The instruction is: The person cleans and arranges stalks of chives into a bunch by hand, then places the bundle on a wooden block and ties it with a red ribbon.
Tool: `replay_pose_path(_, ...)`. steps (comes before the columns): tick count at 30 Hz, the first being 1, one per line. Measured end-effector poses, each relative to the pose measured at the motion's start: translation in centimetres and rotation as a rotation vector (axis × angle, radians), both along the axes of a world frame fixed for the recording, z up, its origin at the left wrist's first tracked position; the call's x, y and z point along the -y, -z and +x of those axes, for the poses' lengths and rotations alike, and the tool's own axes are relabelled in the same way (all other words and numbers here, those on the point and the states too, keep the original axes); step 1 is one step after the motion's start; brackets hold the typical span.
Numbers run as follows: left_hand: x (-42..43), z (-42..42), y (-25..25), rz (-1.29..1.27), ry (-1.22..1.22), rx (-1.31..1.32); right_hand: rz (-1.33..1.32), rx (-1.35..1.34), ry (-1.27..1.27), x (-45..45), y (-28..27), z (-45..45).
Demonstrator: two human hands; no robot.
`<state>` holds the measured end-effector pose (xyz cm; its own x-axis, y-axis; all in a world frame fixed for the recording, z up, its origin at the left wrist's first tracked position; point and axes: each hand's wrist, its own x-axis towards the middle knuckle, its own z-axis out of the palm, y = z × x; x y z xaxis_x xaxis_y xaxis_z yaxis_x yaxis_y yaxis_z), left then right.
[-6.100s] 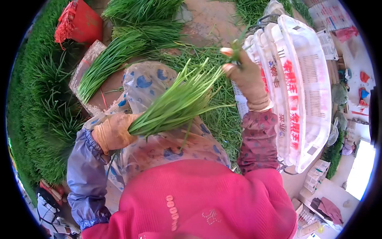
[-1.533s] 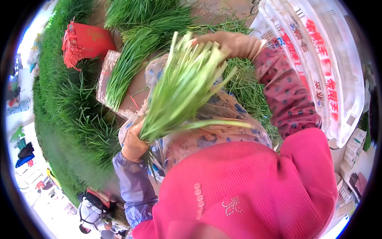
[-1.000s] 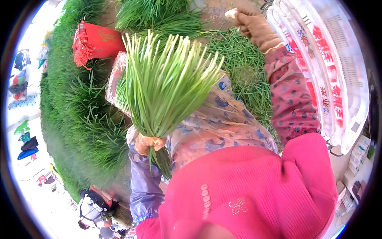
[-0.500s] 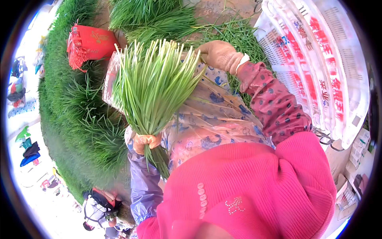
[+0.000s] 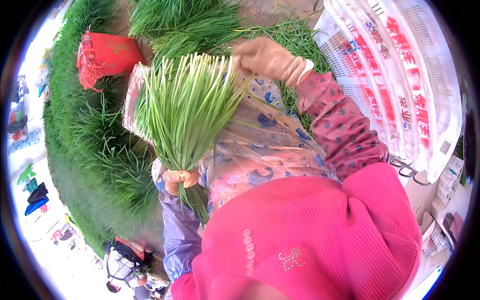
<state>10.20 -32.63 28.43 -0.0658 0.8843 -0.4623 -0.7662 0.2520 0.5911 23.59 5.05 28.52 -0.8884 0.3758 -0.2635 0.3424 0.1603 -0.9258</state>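
Note:
A thick bundle of garlic chives (image 5: 187, 110) fans out in front of me, its pale cut ends pointing away and its dark leaves trailing back. My left hand (image 5: 180, 181), in a tan glove, is wrapped round the narrow part of the bundle. Beside the pale ends is my right hand (image 5: 266, 59), also gloved, with its fingers curled in at the bundle's right edge. Whatever those fingers pinch is hidden and slightly blurred. Under the bundle lies my clear patterned apron (image 5: 265, 145), and a worn block-like edge (image 5: 134, 100) shows on its left.
A tall bank of green chives (image 5: 85, 150) runs down the left, with a red bag (image 5: 112, 54) against it. More chives (image 5: 185, 22) lie ahead; loose trimmings (image 5: 295, 42) are scattered near my right arm. Printed white crates or sacks (image 5: 390, 80) stand right. A person (image 5: 122, 265) is at lower left.
My right hand has moved a little left and up along the cut ends. The bundle, still in my left hand, sits slightly further left and lower in view.

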Motion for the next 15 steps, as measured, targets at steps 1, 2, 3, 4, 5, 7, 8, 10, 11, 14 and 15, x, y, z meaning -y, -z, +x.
replay_pose_path(1, 0.3, 0.1, -0.1, -0.007, -0.017, 0.001, 0.077, -0.032, 0.206, -0.1, 0.1, -0.3)
replay_pose_path(2, 0.6, 0.2, -0.2, -0.013, -0.033, 0.003, 0.071, -0.034, 0.200, -1.3, 0.8, -0.4)
replay_pose_path(3, 0.6, 0.4, -0.5, -0.016, -0.038, 0.001, 0.049, -0.019, 0.145, -3.4, 1.7, -0.2)
replay_pose_path(4, 0.3, 0.7, -1.0, -0.028, -0.064, -0.014, 0.029, -0.004, 0.091, -4.7, 2.2, 0.0)
replay_pose_path(5, 0.2, 0.8, -1.0, -0.032, -0.078, -0.019, 0.032, -0.003, 0.088, -4.6, 2.3, 0.3)
replay_pose_path(7, 0.4, 0.8, -0.5, -0.028, -0.083, 0.006, 0.200, 0.101, -0.141, -3.3, 2.9, 1.5)
replay_pose_path(8, 0.7, 0.7, -0.1, -0.023, -0.073, 0.036, 0.281, 0.154, -0.255, -2.4, 3.4, 2.0)
replay_pose_path(10, 1.1, 0.4, 0.8, -0.014, -0.056, 0.048, 0.208, 0.082, -0.228, 0.3, 5.2, 2.0)
replay_pose_path(11, 1.4, 0.3, 1.1, -0.011, -0.040, 0.058, 0.130, 0.009, -0.201, 1.5, 5.1, 1.6)
replay_pose_path(14, 1.8, -0.1, 1.7, 0.075, 0.011, 0.160, 0.011, 0.159, -0.233, 2.0, 3.9, 1.0)
replay_pose_path(15, 1.8, -0.2, 1.5, 0.069, 0.034, 0.143, 0.059, 0.163, -0.257, 1.6, 4.2, 0.8)
